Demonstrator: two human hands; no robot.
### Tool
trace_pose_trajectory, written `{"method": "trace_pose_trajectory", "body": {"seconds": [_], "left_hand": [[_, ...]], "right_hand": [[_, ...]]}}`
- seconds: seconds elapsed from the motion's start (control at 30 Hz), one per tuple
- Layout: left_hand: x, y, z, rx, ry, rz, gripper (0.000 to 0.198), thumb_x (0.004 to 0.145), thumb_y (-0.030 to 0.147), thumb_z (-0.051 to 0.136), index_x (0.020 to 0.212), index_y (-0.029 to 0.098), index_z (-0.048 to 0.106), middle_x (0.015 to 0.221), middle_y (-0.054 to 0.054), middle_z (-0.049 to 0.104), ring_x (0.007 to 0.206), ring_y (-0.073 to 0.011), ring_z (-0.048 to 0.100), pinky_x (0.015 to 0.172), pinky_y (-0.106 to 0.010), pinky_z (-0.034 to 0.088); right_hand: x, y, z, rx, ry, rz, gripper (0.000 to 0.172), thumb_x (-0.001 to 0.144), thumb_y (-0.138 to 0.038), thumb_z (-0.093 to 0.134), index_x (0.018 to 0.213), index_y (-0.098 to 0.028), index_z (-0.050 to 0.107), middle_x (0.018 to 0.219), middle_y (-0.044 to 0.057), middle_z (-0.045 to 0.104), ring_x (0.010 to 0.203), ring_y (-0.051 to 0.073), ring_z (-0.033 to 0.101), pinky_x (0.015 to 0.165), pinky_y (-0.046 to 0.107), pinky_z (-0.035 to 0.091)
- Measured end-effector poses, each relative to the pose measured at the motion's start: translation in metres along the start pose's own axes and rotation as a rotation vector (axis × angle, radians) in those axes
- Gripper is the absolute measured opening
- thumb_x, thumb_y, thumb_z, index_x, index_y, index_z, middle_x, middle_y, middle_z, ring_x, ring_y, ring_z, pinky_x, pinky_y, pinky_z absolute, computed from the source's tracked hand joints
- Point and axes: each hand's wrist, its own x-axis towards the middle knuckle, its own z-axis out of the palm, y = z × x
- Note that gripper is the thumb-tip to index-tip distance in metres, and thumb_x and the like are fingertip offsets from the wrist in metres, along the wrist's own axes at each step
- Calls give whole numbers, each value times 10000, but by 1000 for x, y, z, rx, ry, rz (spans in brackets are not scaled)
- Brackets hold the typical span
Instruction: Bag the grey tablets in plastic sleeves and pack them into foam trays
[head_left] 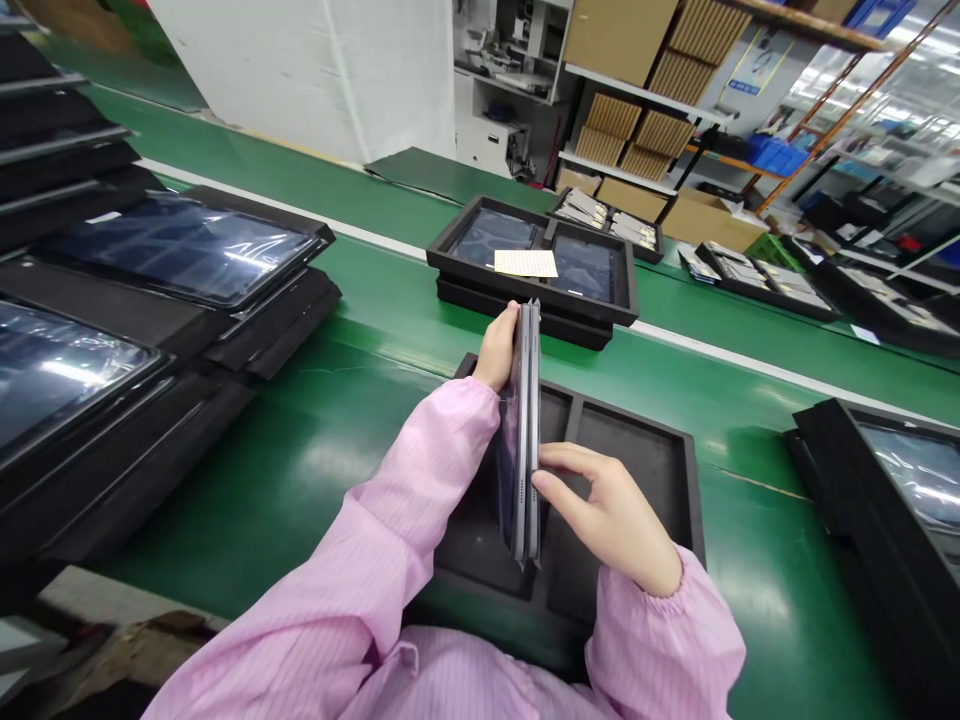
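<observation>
Two thin grey tablets [529, 430], face to face and covered in clear film, stand on edge above a black two-compartment tray [626, 470]. My left hand [497, 350] is closed around their far end on the left side; part of its fingers is hidden behind them. My right hand [611, 510] is at the near right side, its thumb and index fingertips pressed against the right-hand tablet. The tray lies on a green work surface [337, 400], and both of its visible compartment floors are bare black.
Ahead, stacked black trays [525, 290] hold tablets, with a yellowish dotted sheet [526, 263] on top. More tablet trays [187, 250] are piled at left, and another tray stack [885, 480] stands at right. Further back are trays of small parts [600, 218] and shelves with cardboard boxes [619, 40].
</observation>
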Motion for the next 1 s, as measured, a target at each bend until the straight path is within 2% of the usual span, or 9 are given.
{"method": "trace_pose_trajectory", "body": {"seconds": [0.23,0.4,0.6,0.8,1.0], "left_hand": [[-2,1,0,32,10,4,500,1042,391,447,642,191,669,658,-12,645,756,-153,651,789,-247,507],[-3,2,1,43,37,14,477,1025,399,487,637,199,678,680,-12,656,718,-146,627,750,-233,495],[-3,0,-1,51,10,38,495,1009,484,496,645,200,674,674,-20,651,747,-157,649,760,-238,514],[2,-8,-4,31,28,26,461,1034,399,462,699,188,698,736,-22,692,766,-143,661,794,-235,519],[5,-12,-5,35,40,26,468,1017,468,487,710,187,700,754,-29,711,796,-154,673,815,-246,525]], "right_hand": [[1,0,0,15,-4,-37,258,955,-240,542,1014,-201,790,1137,79,799,1051,241,762,989,372,588],[0,-2,0,9,-6,-27,288,947,-225,522,1033,-209,796,1158,74,794,1068,246,758,1014,396,580],[0,-3,0,9,-4,-17,288,939,-222,521,1030,-210,794,1151,65,797,1060,247,758,1007,398,583],[0,-5,0,-22,-3,-7,308,967,-238,489,1058,-203,781,1152,83,790,1068,251,756,984,387,588],[0,-5,0,-39,-16,-16,312,972,-214,490,1106,-219,772,1192,68,780,1123,249,739,1001,381,580]]}}
